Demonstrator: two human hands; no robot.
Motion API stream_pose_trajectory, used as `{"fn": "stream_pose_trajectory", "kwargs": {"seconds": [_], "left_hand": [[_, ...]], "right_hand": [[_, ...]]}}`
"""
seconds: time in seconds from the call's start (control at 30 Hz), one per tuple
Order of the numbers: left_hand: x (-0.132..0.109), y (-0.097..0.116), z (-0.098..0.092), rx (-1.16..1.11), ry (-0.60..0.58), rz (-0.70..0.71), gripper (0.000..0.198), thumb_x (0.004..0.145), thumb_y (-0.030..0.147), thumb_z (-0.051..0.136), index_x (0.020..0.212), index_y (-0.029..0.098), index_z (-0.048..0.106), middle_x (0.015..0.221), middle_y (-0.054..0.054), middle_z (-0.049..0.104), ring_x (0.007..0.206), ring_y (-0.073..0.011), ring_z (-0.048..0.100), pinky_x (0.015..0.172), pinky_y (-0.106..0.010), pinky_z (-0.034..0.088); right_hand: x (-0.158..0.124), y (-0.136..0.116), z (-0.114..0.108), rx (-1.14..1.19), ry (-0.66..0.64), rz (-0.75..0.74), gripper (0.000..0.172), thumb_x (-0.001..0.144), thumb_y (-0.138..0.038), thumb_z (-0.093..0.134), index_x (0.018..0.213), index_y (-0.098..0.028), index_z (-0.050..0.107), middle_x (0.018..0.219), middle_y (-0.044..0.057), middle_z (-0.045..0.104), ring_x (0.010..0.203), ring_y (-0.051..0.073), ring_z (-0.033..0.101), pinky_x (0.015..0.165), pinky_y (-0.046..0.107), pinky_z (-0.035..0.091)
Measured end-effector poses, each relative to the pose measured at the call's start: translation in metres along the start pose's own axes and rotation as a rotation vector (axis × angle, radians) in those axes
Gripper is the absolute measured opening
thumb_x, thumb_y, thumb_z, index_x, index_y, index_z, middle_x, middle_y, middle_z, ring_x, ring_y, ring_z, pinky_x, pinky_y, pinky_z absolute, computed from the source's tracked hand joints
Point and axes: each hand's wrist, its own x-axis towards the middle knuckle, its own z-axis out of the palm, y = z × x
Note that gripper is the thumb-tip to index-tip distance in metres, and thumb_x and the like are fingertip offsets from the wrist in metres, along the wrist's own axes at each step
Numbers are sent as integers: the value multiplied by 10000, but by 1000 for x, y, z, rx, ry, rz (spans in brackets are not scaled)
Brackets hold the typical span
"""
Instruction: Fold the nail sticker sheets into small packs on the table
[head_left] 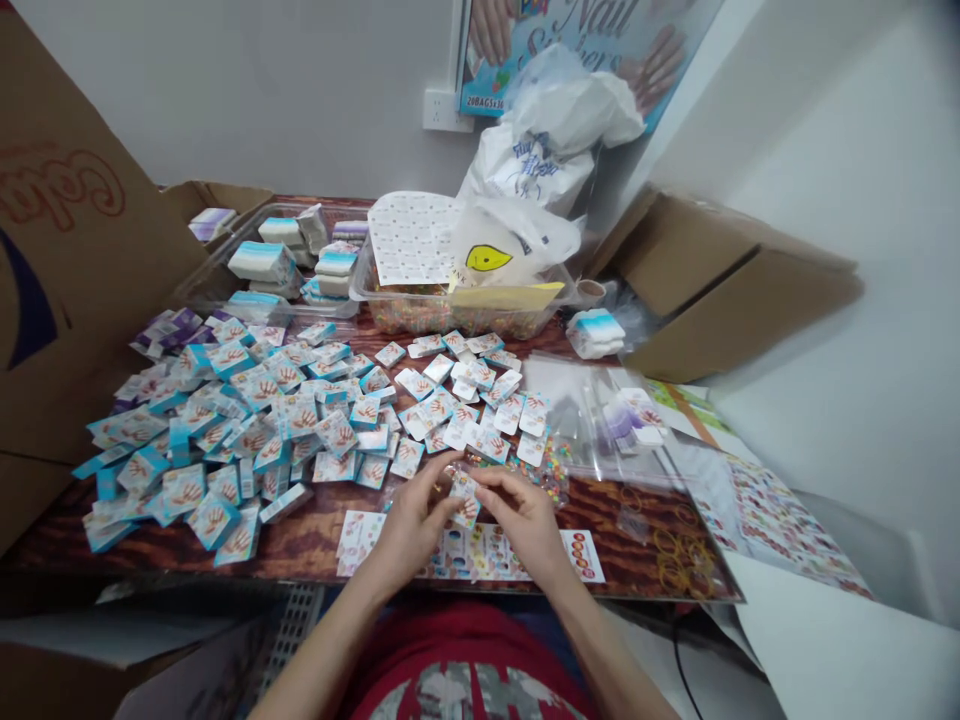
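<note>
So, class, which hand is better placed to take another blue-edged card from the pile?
Left, probably: the left hand sits nearer the blue-edged cards, while the right hand lies beyond the small card that both hands pinch.

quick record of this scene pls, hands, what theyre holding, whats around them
left hand: pinches a printed packet from its left
right hand: pinches the same packet from its right
beneath hands: printed sticker sheets
beside hands: multicoloured bits, white packets
rest: blue-edged packets, clear tub, wood-patterned tabletop
</note>
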Motion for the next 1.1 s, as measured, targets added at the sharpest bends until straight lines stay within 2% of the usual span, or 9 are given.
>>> {"fn": "stream_pose_trajectory", "kwargs": {"seconds": [0.1,0.17,0.33,0.47,0.53,0.6,0.8,0.9,1.1], "left_hand": [[0,-1,-6,82,-22,77,255,887,219,557,1133,225,626,1065,-51,676,942,-198,616,850,-325,483],[1,1,-20,114,44,68,230,899,240,553,1117,214,623,1031,-47,687,890,-186,632,822,-311,496],[0,13,-101,451,573,80,328,925,346,544,1220,208,588,1015,-49,661,868,-188,640,829,-330,502],[-5,18,-152,839,837,112,407,914,311,564,1307,205,572,1234,-142,577,1167,-323,540,1010,-501,410],[-9,18,-151,903,868,162,470,906,293,577,1364,207,519,1399,-167,453,1325,-361,398,1088,-546,323],[-14,16,-134,891,845,203,505,905,286,579,1394,217,476,1474,-157,373,1380,-346,332,1122,-532,286],[-30,-7,-81,816,620,266,467,925,286,545,1380,220,465,1520,-149,342,1428,-310,287,1141,-497,269],[-37,-19,-83,808,641,290,444,928,276,541,1361,200,485,1511,-165,363,1431,-311,286,1143,-495,274],[-50,-27,-106,789,815,335,334,908,234,576,1235,168,589,1348,-169,533,1335,-295,430,1122,-463,330]], "right_hand": [[0,6,1,-80,-38,-65,170,818,-329,642,904,-223,744,973,55,720,922,231,647,806,354,517],[-1,8,-2,-156,-53,-85,192,843,-299,608,982,-230,721,1002,50,712,943,227,640,839,360,497],[-20,9,-8,-689,-166,-163,91,863,-182,571,858,-207,659,904,64,658,907,245,582,812,379,450],[-37,19,-5,-1078,-242,-208,182,753,-131,709,907,-189,629,1020,120,617,968,305,516,825,424,433],[-38,26,-4,-1111,-228,-218,198,735,-106,712,877,-189,604,1022,118,607,944,294,507,813,409,428],[-34,31,-5,-1030,-221,-211,158,749,-88,674,787,-197,567,945,87,606,902,261,514,784,369,420],[-13,29,-27,-468,-271,4,171,783,-223,618,634,-191,540,646,-19,554,635,148,501,601,261,361],[-9,18,-37,-266,-265,78,160,757,-310,640,676,-179,595,626,-23,547,586,126,462,554,243,344],[-16,3,-40,-175,-184,71,205,724,-358,689,685,-173,610,655,-14,549,605,121,448,566,243,346]]}}
